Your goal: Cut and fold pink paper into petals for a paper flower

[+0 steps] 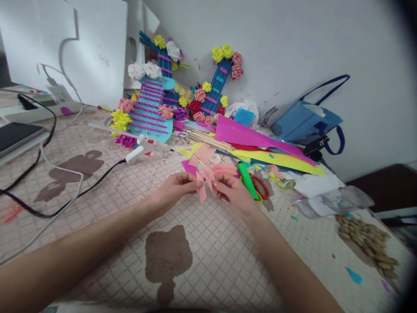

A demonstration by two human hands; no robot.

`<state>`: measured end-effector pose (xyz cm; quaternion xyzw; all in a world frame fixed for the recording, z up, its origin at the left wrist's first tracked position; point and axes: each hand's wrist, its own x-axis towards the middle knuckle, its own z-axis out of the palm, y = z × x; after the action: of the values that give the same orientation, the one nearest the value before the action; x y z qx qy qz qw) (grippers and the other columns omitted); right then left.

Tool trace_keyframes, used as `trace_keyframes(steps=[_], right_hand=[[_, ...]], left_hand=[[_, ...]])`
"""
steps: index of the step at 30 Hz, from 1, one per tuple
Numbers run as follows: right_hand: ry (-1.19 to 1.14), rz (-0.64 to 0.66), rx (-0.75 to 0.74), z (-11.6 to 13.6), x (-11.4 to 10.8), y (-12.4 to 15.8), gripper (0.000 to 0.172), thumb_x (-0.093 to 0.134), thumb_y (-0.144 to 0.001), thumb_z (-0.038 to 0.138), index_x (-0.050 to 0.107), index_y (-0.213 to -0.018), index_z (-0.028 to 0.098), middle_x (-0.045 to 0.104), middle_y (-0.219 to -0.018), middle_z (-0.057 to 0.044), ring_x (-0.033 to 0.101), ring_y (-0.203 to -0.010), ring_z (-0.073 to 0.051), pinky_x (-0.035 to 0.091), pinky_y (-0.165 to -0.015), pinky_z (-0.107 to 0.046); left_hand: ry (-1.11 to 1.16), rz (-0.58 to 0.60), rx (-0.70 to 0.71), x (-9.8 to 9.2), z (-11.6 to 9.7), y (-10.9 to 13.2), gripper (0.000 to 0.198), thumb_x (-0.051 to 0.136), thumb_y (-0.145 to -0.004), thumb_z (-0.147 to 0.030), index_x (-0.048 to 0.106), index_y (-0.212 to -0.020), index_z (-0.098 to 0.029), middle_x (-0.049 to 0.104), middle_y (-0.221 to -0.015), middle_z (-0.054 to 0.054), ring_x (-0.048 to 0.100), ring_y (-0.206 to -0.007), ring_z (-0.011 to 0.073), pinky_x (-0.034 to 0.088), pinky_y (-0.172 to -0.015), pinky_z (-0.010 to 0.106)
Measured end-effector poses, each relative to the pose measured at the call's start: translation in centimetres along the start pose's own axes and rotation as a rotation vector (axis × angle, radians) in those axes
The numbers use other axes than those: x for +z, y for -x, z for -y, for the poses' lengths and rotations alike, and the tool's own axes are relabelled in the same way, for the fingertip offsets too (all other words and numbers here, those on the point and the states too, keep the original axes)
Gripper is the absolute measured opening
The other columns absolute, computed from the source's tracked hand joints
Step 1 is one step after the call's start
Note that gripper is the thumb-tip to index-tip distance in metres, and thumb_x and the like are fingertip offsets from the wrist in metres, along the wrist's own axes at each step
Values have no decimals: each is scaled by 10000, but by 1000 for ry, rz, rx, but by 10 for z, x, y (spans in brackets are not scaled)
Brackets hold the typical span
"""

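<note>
Between my two hands are pink paper strips, held just above the patterned tabletop. My left hand pinches one strip between thumb and fingers. Another pinkish piece is gripped by my right hand, its fingers closed on the upper part. Whether the two pieces are joined I cannot tell. Just beyond my fingers lie a peach paper square and more cut pink paper. Close to my right hand rest a green-handled tool and red-handled scissors.
A white glue gun with its black cord lies left of my hands. Behind stand blue decorated shapes with paper flowers. Wooden sticks and magenta sheets lie at the back. Peanuts and a clear plastic container sit right.
</note>
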<state>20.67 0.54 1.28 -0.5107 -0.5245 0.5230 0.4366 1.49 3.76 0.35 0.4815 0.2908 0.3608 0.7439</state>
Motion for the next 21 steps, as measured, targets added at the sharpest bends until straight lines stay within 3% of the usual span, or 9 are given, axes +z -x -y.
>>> trace_keyframes(steps=[4, 12, 16, 21], right_hand=[[-101, 39, 56, -4, 15, 5, 217, 661, -753, 364, 532, -737, 190, 525, -602, 51, 385, -455, -61, 267, -420, -213], [51, 43, -77, -5, 21, 7, 295, 552, -858, 447, 542, -717, 188, 513, -612, 38, 428, -501, -79, 326, -465, -231], [90, 70, -102, -2, 21, 7, 246, 619, -819, 407, 560, -734, 184, 556, -639, 25, 430, -511, -78, 323, -466, -224], [113, 13, -113, -4, 23, 7, 215, 601, -818, 387, 561, -744, 189, 558, -649, 17, 455, -530, -92, 360, -488, -233]], left_hand=[[39, 8, 46, 1, 1, -1, 193, 732, -734, -295, 629, -749, -133, 688, -776, 37, 633, -743, 155, 467, -789, 324], [45, -86, 37, 1, 1, -1, 193, 738, -724, -283, 617, -723, -132, 670, -691, 20, 619, -673, 137, 466, -727, 298], [47, -98, 18, 3, -1, 0, 198, 743, -715, -281, 612, -709, -131, 655, -674, 16, 604, -652, 130, 462, -719, 301], [92, -71, -34, 3, 0, 0, 208, 754, -699, -285, 629, -719, -119, 665, -708, 30, 614, -680, 143, 467, -764, 327]])
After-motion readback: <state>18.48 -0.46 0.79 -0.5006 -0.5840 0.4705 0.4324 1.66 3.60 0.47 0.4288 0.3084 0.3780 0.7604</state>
